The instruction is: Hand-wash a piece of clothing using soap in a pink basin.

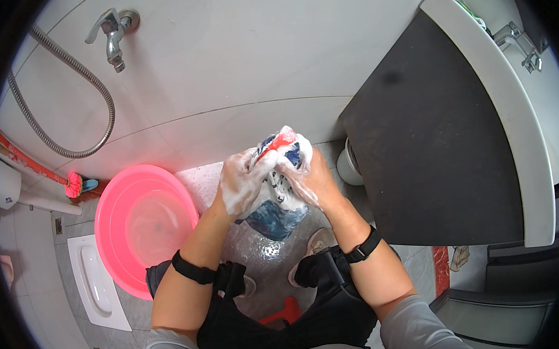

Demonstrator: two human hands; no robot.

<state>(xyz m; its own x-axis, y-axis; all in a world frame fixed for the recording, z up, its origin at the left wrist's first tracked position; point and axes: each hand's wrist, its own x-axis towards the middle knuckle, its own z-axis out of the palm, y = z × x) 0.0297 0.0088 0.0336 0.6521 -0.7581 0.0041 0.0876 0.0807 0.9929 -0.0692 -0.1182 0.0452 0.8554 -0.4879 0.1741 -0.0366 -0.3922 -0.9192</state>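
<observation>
A soapy cloth (273,220), dark blue with white patterned and red parts, is bunched up between my two hands. White foam covers much of it, and its blue end hangs below them. My left hand (243,179) is closed on its left side, with suds over the fingers and wrist. On the other side my right hand (311,178) grips it too, the thumbs close together near the red part at the top. Foam hides some of the fingertips. Whether the cloth is a garment I cannot tell.
To the left stands a pink basin (108,237) with cloudy water, beside a white squat toilet (95,282). A tap (114,41) and metal hose (101,89) are on the wall. A white-edged dark counter (442,134) juts in at right. Beneath me is a red stool (291,310).
</observation>
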